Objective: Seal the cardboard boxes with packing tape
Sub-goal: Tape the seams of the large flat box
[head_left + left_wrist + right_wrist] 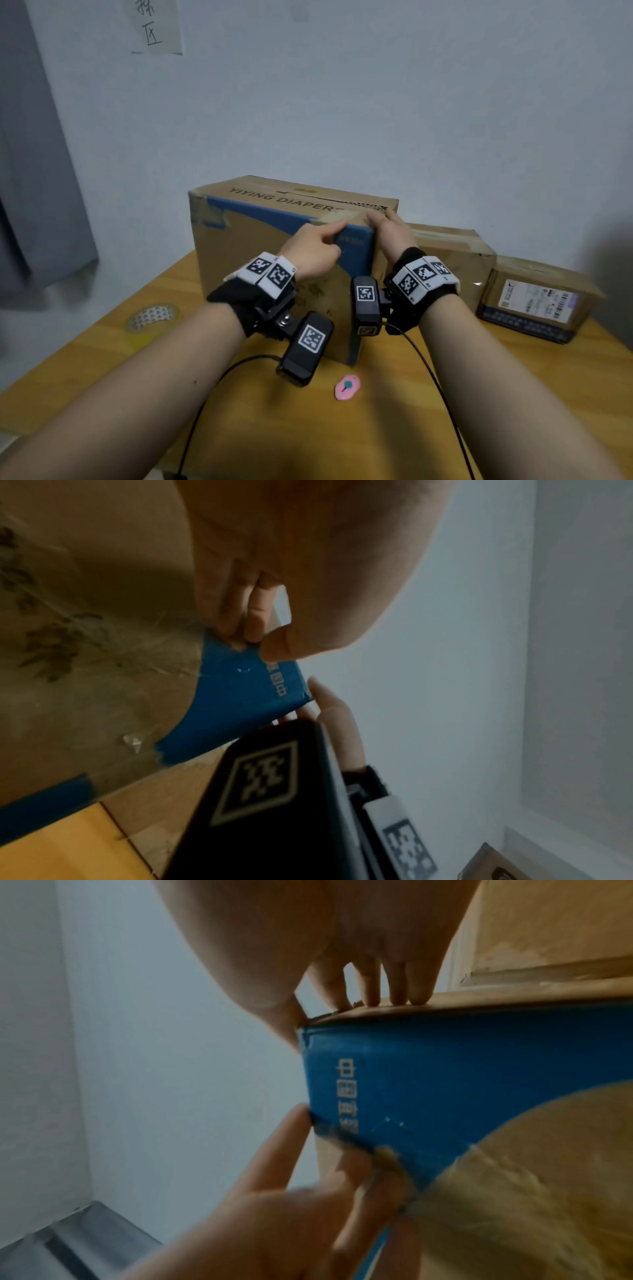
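Wooden table [376, 438] against pale wall. Nearest: pink cutter [347, 387] lying on table, just before big box [260, 274]. Tape roll [152, 317] flat at left table edge, well apart from hands. Left hand [310, 248] at big box's near top corner, index finger stretched along top edge, other fingers curled against blue band, holding nothing. Right hand [394, 233] on same corner, straight fingers pressing down on top. Farther right: two smaller boxes [452, 260], taped.

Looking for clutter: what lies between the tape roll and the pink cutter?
Head view: only bare table and the left forearm crossing above it between tape roll and cutter.
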